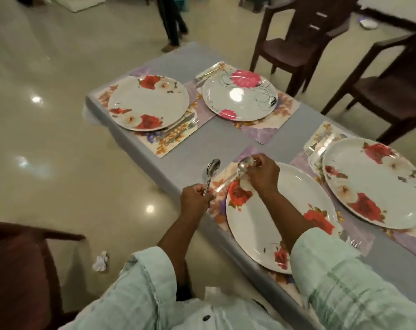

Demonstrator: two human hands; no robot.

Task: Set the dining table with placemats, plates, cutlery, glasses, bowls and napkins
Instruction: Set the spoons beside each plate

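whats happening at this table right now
A person is setting a table. Four flowered plates already sit on placemats. The left hand grips one spoon upright, and the right hand holds a second spoon over the nearest plate. No glasses or bowls are visible yet.

Both hands are reaching forward, each gripping something.

The left hand [195, 198] is curling into a loose fist, knuckles up, fingers closing around a thin handle, its forearm bare below a rolled pale green sleeve [140, 279]. The right hand [264, 175] is stretching farther ahead, palm down, wrist bending, fingertips pinching a small item at its far edge, the right sleeve [340, 270] bunching near the elbow.
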